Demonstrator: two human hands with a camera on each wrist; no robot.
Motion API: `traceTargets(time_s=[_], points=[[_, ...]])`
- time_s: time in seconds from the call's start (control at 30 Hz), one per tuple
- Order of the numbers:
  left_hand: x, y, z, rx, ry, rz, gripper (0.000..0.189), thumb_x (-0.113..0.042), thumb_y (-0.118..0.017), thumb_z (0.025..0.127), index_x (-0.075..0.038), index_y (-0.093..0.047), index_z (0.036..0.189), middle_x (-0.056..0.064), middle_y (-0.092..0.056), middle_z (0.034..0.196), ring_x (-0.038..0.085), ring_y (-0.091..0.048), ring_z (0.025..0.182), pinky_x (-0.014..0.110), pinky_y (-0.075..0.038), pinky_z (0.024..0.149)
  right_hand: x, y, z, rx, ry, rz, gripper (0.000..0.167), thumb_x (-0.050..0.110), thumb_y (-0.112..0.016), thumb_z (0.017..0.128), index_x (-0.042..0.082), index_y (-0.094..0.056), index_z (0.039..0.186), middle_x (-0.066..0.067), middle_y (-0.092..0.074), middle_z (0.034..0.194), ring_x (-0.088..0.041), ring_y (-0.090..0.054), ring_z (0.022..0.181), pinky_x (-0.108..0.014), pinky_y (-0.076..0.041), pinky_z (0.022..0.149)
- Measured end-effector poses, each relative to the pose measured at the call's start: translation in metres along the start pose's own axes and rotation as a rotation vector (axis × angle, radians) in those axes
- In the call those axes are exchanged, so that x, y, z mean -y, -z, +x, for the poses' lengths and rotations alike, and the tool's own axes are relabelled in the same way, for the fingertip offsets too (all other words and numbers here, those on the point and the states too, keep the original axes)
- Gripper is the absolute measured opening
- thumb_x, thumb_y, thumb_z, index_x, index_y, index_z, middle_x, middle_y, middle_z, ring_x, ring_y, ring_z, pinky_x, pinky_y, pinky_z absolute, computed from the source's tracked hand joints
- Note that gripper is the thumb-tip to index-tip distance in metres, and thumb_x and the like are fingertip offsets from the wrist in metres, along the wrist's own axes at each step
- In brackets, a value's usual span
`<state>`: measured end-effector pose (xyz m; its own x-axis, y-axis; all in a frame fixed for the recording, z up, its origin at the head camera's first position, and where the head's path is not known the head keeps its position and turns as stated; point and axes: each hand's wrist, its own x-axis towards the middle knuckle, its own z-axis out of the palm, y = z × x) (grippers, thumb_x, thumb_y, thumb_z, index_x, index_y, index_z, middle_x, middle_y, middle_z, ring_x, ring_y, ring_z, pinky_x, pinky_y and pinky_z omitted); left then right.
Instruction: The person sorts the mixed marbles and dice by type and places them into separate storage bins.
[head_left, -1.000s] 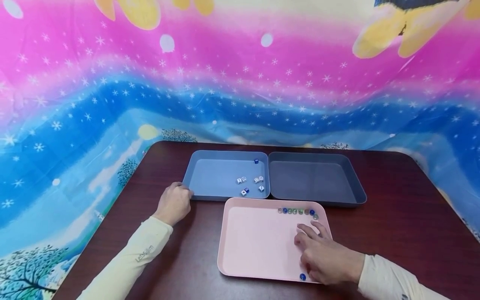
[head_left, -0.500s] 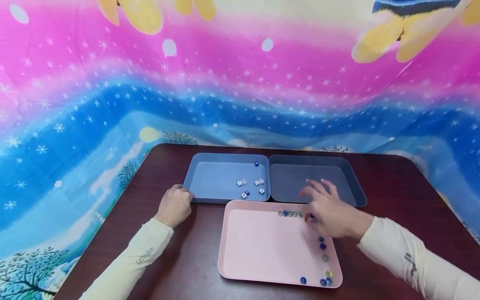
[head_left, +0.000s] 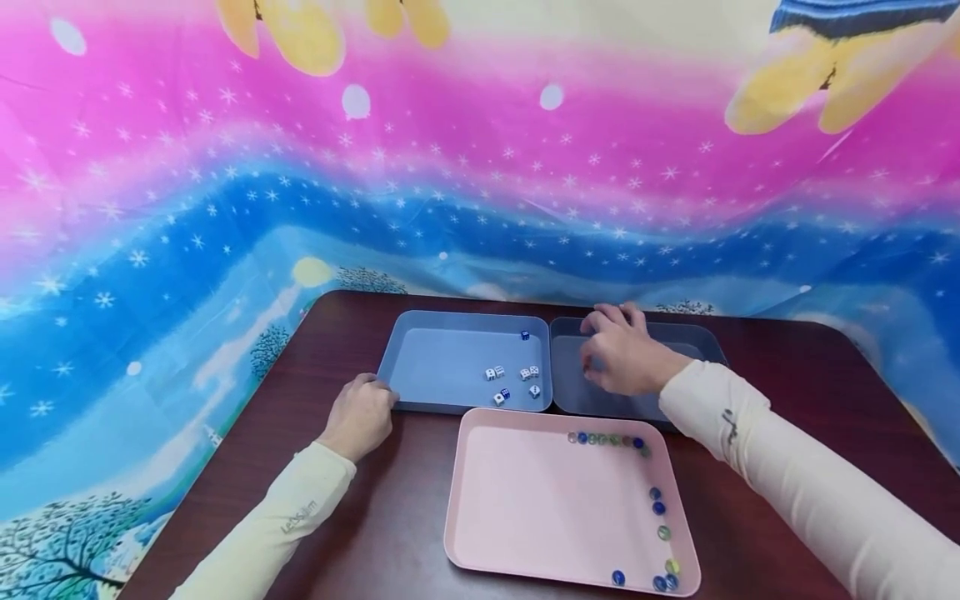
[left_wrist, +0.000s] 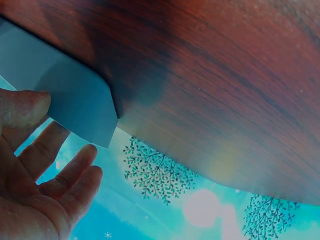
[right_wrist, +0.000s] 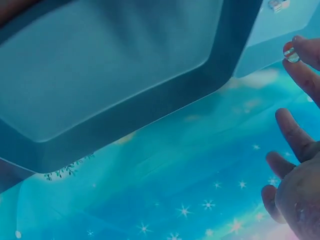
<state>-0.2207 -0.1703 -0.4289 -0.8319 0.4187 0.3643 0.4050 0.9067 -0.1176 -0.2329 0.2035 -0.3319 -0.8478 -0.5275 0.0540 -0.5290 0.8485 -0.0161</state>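
My left hand grips the near left corner of a blue tray, thumb on the outer wall and fingers over the rim in the left wrist view. Dice, white and blue, lie in that tray. Over a dark grey tray hangs my right hand. It pinches a clear marble with a red swirl between thumb and forefinger, other fingers spread, as the right wrist view shows. Several marbles line the far and right sides of a pink tray; one blue marble lies at its near side.
The blue and dark grey trays stand side by side at the back of a dark wooden table. In front of them sits the pink tray. A colourful printed cloth hangs behind the table.
My right hand has left the pink tray and moved forward over the dark grey tray, carrying a marble. The marbles at the pink tray's right side now show. My left hand stays at the blue tray.
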Motion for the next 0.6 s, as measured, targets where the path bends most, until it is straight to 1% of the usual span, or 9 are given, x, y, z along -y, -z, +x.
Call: traceTargets(time_s=[0.07,0.13,0.23,0.37,0.5,0.6], points=[[-0.002,-0.001,-0.001,0.004,0.004,-0.003,0.019,0.003,-0.06,0.075,-0.007,-0.076,0.075,0.011,-0.073,0.076,0.032,-0.068,0.09,0.047,-0.058,0.08,-0.002,0.0,0.005,0.006,-0.018,-0.004,0.001,0.022,-0.074,0.081,0.021,-0.074,0.081,-0.018,-0.053,0.131,-0.047,-0.028,0.136,-0.072,-0.019,0.105],[-0.002,-0.001,-0.002,0.0,0.003,-0.003,0.018,0.003,-0.061,0.075,-0.007,-0.076,0.075,0.011,-0.073,0.076,0.032,-0.068,0.09,0.047,-0.058,0.081,-0.004,0.0,0.007,0.001,-0.038,0.013,0.009,0.025,-0.074,0.081,0.019,-0.074,0.088,-0.018,-0.05,0.134,-0.046,-0.025,0.137,-0.071,-0.019,0.106],[-0.003,-0.001,-0.002,-0.015,-0.012,-0.004,0.018,0.003,-0.061,0.075,-0.007,-0.076,0.075,0.011,-0.073,0.077,0.032,-0.069,0.09,0.046,-0.059,0.081,-0.009,0.001,0.005,-0.008,-0.067,0.048,0.017,0.027,-0.074,0.081,0.017,-0.074,0.095,-0.019,-0.048,0.137,-0.046,-0.023,0.138,-0.07,-0.017,0.106],[-0.002,-0.001,0.001,-0.028,-0.022,-0.003,0.018,0.003,-0.061,0.075,-0.007,-0.077,0.076,0.011,-0.074,0.078,0.032,-0.069,0.089,0.046,-0.059,0.081,-0.013,0.0,-0.004,-0.011,-0.074,0.062,0.011,0.024,-0.075,0.08,0.019,-0.074,0.089,-0.019,-0.051,0.135,-0.047,-0.024,0.138,-0.071,-0.016,0.106],[-0.001,0.0,0.002,-0.015,-0.011,0.0,0.018,0.002,-0.062,0.075,-0.007,-0.077,0.077,0.011,-0.074,0.079,0.032,-0.069,0.09,0.046,-0.059,0.081,-0.016,-0.007,-0.011,0.006,-0.075,0.07,0.004,0.024,-0.075,0.08,0.022,-0.073,0.083,-0.018,-0.053,0.131,-0.046,-0.024,0.137,-0.071,-0.016,0.105],[0.001,-0.002,0.001,-0.009,-0.008,0.0,0.018,0.002,-0.061,0.075,-0.007,-0.077,0.076,0.011,-0.074,0.078,0.032,-0.069,0.089,0.046,-0.059,0.081,-0.016,-0.012,-0.016,0.01,-0.077,0.087,0.003,0.023,-0.074,0.08,0.023,-0.072,0.078,-0.017,-0.054,0.129,-0.046,-0.023,0.137,-0.071,-0.015,0.104]])
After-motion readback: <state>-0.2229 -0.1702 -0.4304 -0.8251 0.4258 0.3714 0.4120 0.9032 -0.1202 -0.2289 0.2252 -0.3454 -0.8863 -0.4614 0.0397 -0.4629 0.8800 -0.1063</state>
